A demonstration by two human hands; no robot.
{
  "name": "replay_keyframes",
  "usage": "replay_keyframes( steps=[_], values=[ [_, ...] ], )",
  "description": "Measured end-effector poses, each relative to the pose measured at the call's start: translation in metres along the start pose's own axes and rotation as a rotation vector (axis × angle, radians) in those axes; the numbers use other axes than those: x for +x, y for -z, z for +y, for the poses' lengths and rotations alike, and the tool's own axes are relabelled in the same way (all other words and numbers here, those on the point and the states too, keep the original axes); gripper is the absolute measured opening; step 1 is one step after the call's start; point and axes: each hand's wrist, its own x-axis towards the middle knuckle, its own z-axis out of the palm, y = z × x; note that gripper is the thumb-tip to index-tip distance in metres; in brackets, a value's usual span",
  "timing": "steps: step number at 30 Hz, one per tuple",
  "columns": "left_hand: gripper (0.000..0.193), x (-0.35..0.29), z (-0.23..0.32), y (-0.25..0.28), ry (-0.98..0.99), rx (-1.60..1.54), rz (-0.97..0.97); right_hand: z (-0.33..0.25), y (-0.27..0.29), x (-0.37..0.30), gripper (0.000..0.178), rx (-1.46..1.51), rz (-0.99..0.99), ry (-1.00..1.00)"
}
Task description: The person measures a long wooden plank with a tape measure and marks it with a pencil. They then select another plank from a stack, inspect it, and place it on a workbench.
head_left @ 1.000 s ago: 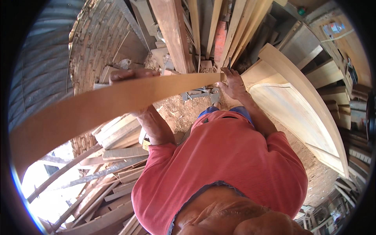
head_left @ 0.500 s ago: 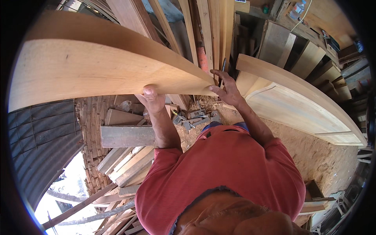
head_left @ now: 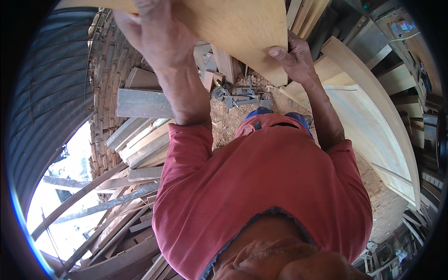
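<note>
A broad, pale wooden board [head_left: 238, 30] is held up in front of me, its far part cut off by the upper edge of the view. My left hand [head_left: 156, 35] is closed round its lower edge on the left. My right hand [head_left: 297, 58] grips the board's right end, thumb flat on the near face and fingers behind it. On the right leans a large curved wooden panel [head_left: 373, 116] with a thick rounded frame, apart from the board. Below the board, metal hand tools [head_left: 240, 95] lie among shavings near my feet.
Stacked planks [head_left: 144, 144] lie at the left beside a rough timber post [head_left: 100, 84]. A dark corrugated sheet [head_left: 46, 70] stands at the far left. Boards [head_left: 396, 77] lean at the far right. A grey plank [head_left: 143, 103] lies near my left elbow.
The board has swung round and up, closer to me, so more of its flat face shows. Both hands have risen with it, the left one going far up and left. My view has shifted.
</note>
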Motion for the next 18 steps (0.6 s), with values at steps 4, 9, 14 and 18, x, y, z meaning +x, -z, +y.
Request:
replay_keyframes(
  steps=[4, 9, 14, 18],
  values=[
    [0.045, 0.022, 0.013, -0.052, -0.022, 0.006, 0.243, -0.021, -0.016, 0.016, 0.062, -0.072, -0.007, 0.017],
    [0.046, 0.042, 0.016, -0.028, 0.022, 0.114, 0.215, -0.017, -0.04, 0.018, 0.062, -0.011, 0.069, 0.051],
    [0.064, 0.036, -0.02, 0.025, 0.145, 0.196, -0.371, 0.006, -0.042, 0.021, 0.062, -0.071, 0.08, -0.083],
    [0.089, 0.035, -0.063, 0.022, 0.287, 0.267, -0.321, 0.022, -0.031, 0.027, 0.067, -0.162, 0.097, -0.207]
  ],
)
